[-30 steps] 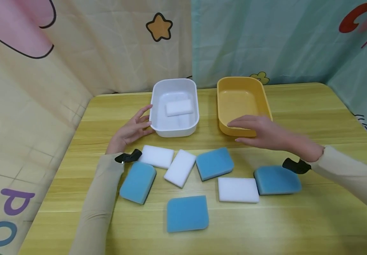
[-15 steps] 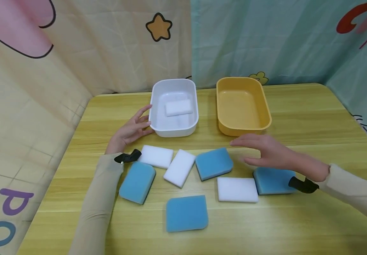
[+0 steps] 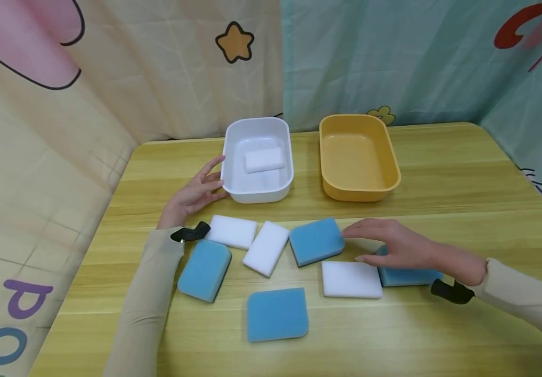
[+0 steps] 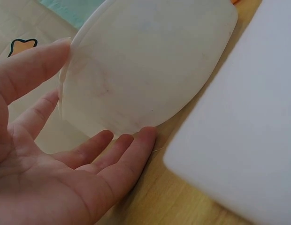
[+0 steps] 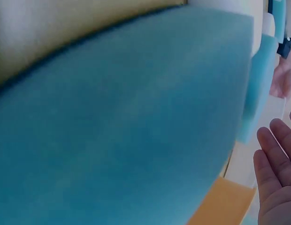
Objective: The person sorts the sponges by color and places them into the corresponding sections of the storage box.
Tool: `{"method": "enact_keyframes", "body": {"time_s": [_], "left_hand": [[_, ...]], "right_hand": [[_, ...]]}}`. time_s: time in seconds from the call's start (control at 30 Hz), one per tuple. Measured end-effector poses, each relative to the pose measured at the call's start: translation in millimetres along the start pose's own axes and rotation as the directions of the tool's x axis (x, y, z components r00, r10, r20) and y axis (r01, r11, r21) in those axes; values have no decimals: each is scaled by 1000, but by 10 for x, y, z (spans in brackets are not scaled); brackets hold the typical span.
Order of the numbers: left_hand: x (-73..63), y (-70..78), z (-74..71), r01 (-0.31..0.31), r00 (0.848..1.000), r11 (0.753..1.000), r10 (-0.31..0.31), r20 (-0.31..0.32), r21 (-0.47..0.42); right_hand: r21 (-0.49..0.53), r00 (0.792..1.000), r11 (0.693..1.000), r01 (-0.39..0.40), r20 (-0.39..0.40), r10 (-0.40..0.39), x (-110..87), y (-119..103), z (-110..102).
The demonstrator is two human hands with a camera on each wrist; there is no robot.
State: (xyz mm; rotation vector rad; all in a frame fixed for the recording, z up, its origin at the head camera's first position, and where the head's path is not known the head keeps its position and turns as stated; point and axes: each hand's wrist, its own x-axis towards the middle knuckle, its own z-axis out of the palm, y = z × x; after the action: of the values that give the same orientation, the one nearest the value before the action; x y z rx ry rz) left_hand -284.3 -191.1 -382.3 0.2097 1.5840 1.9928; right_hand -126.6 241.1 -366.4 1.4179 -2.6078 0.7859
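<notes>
At the left side of a white plastic tub [image 3: 260, 196], my left hand [image 3: 194, 195] touches the wall with spread fingers. In the left wrist view the fingertips [image 4: 148, 136] meet the tub's lower side, and the thumb is near its rim. Inside that tub lies a white sponge [image 3: 264, 159]. My right hand [image 3: 395, 243], fingers stretched and holding nothing, hovers between a blue sponge [image 3: 317, 242] at its fingertips and another blue sponge [image 3: 409, 276] partly hidden below it. Just in front lies a white sponge [image 3: 351, 280].
A yellow tub [image 3: 360, 195] with nothing in it stands at the back right. Two white sponges, one tilted [image 3: 266, 248] and one near the left wrist [image 3: 232, 231], lie mid-table. More blue sponges lie at left [image 3: 204, 270] and front [image 3: 278, 314]. Curtains hang behind the table [image 3: 181, 340].
My right hand has come away from the yellow tub, moving toward the front and down to the blue and white sponges. The left hand stays at the white tub.
</notes>
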Motion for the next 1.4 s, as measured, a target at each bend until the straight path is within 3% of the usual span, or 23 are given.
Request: {"method": "enact_keyframes", "body": {"time_s": [0.23, 0.43, 0.73, 0.87, 1.17, 1.4], "left_hand": [[40, -5, -19, -21, 999, 1000, 22, 37, -18], [54, 7, -14, -11, 1000, 1000, 11, 21, -14], [51, 12, -5, 2, 1000, 1000, -2, 10, -10], [36, 18, -6, 0, 1000, 1000, 1, 20, -30], [36, -1, -39, -6, 1000, 999, 8, 31, -46], [42, 5, -46, -1, 1000, 999, 2, 31, -36]], "right_hand": [[37, 999, 999, -27, 27, 26, -97, -27, 84], [62, 998, 997, -45, 38, 43, -134, -70, 128], [94, 1000, 996, 4, 4, -4, -193, -110, 200], [69, 1000, 998, 6, 15, -7, -238, -143, 224], [-91, 995, 996, -10, 98, 19, -290, -256, 298], [-120, 998, 993, 4, 69, 5, -291, -268, 318]]}}
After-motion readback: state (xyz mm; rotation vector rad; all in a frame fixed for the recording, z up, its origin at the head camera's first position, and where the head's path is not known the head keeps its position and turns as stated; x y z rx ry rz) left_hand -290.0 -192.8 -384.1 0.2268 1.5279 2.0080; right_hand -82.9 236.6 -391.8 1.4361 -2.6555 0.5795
